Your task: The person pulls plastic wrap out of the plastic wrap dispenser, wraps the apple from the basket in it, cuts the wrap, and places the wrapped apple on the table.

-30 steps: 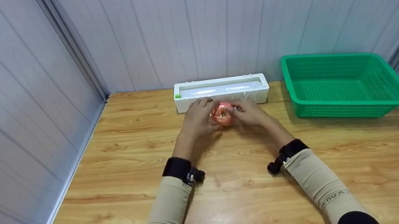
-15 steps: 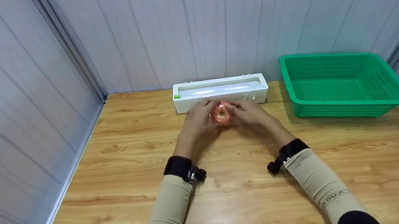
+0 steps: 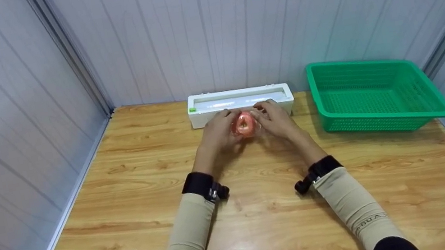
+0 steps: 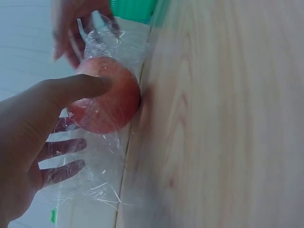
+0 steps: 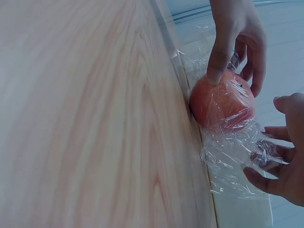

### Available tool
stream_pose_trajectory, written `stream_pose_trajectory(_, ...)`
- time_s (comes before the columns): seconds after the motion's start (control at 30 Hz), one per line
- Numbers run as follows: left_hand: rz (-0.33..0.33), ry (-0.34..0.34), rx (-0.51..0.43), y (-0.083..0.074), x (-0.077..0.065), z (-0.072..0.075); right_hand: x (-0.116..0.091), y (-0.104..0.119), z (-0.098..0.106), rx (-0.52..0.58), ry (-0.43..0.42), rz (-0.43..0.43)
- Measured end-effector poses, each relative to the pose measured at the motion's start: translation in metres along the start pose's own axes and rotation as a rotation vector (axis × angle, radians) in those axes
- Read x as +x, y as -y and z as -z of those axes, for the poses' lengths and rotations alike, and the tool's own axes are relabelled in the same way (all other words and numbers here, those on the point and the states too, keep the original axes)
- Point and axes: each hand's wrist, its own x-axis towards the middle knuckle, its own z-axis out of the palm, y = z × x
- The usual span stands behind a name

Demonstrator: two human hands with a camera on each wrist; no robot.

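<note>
A red apple (image 3: 244,124), loosely wrapped in clear cling film (image 5: 232,156), sits on the table in front of a white cling film dispenser (image 3: 240,98). My left hand (image 3: 218,132) grips the apple from the left, its thumb pressed on the fruit in the left wrist view and its fingers round the far side. At the right, my right hand (image 5: 289,152) has its fingers spread and lightly bent at the loose film, with the thumb apart from them. Film hangs off both sides of the apple, crinkled.
A green perforated basket (image 3: 377,93) stands at the right rear of the wooden table (image 3: 263,227). Pale panel walls (image 3: 170,33) rise behind the table and at both sides. The dispenser stands close to the back wall.
My right hand has loosened and drawn slightly away from the apple, its fingers spreading. The left hand keeps its hold, and the apple's stem end has turned a little. The head view has shifted slightly.
</note>
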Motion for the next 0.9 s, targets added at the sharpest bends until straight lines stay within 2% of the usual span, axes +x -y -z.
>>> stream_pose_trajectory(0.27, -0.007, -0.013, 0.015, -0.001, 0.001, -0.002, 0.001, 0.003, 0.0, 0.03, -0.037, 0.051)
stream_pose_trajectory(0.5, -0.02, -0.015, 0.051, -0.007, 0.003, -0.003, -0.002, -0.004, 0.001, 0.033, -0.019, 0.031)
stream_pose_trajectory(0.73, -0.007, 0.01, 0.065, -0.009, 0.002, 0.006, -0.003, -0.005, 0.002, 0.032, -0.012, 0.027)
stream_pose_trajectory(0.8, -0.017, -0.003, 0.062, -0.008, 0.002, 0.009, -0.004, -0.005, 0.003, 0.029, -0.009, 0.024)
stream_pose_trajectory(0.9, -0.041, -0.068, 0.011, -0.001, 0.004, 0.013, -0.005, -0.005, 0.004, 0.019, -0.01, 0.027)
